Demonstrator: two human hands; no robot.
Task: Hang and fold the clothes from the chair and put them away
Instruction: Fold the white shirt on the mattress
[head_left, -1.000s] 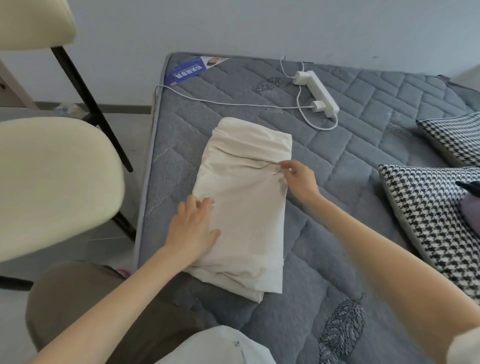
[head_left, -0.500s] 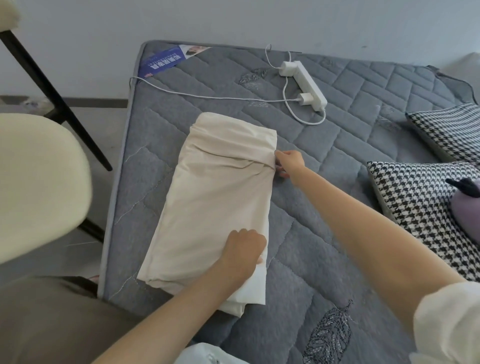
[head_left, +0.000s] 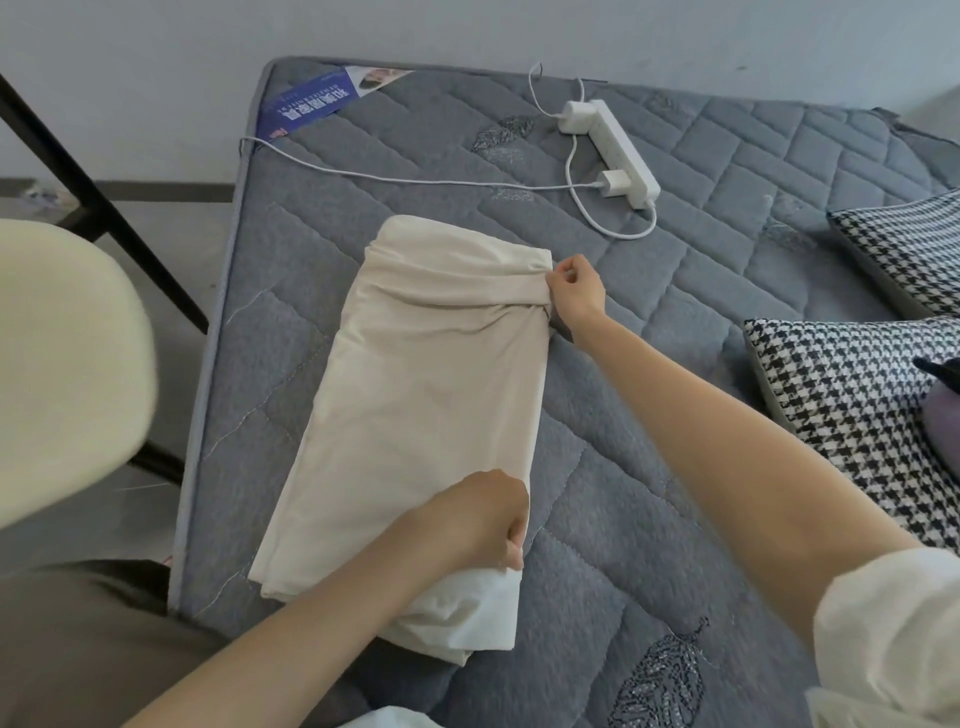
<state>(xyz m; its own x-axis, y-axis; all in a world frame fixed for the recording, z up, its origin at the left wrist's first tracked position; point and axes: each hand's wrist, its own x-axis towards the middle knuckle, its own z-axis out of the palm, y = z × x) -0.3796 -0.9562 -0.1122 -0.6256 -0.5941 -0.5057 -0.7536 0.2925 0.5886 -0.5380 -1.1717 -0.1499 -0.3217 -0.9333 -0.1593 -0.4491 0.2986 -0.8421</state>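
A grey quilted mattress (head_left: 675, 467) fills most of the view and carries all items listed below. A chair (head_left: 67, 374) with a cream seat and black legs is positioned just beside the left edge of the mattress.

A cream garment (head_left: 431, 395) is laid folded into a long rectangle near the left edge of the mattress, its length running from the near edge toward the far edge. A band of gathered folds is seen across its far end.

Two houndstooth cushions are placed along the right edge: the near cushion (head_left: 852, 395) and the far cushion (head_left: 904, 249). A purple object, partly cut off by the frame, is seen on the near cushion.

The left hand (head_left: 478, 519) is located at the near right corner of the garment, with its fingers curled round the right edge of the fabric. The right hand (head_left: 574, 293) is located at the far right corner, where the gathered fold is pinched between thumb and fingers.

A white power strip (head_left: 613, 150) lies near the far edge of the mattress, well apart from the garment. A blue label (head_left: 322, 98) is fixed at the far left corner. A white charger (head_left: 613, 183) is plugged into the strip
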